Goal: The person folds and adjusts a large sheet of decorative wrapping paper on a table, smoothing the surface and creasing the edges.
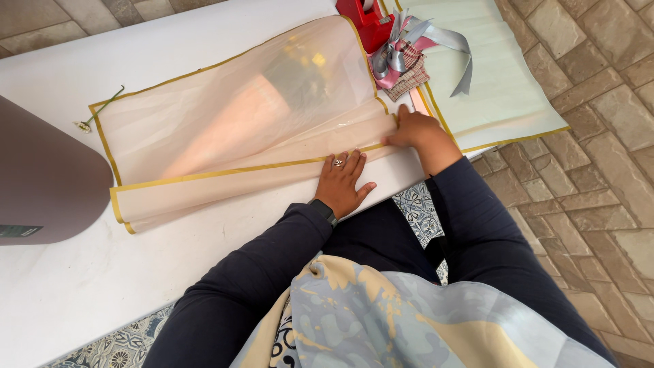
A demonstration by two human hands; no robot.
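Note:
A translucent peach wrapping sheet with a gold border (238,116) lies on the white table (82,286), its near edge folded over. My left hand (343,184), wearing a ring and a dark wrist band, presses flat on the folded edge, fingers apart. To its right, my right hand (419,133) presses down on the fold's right end, fingers curled against the sheet. Neither hand lifts anything.
A brown paper roll (48,184) lies at the table's left. A red tape dispenser (364,20), grey and pink ribbons (409,54) and a pale green gold-edged sheet (497,82) sit at the far right. A small dried flower stem (99,112) lies far left. Stone paving surrounds the table.

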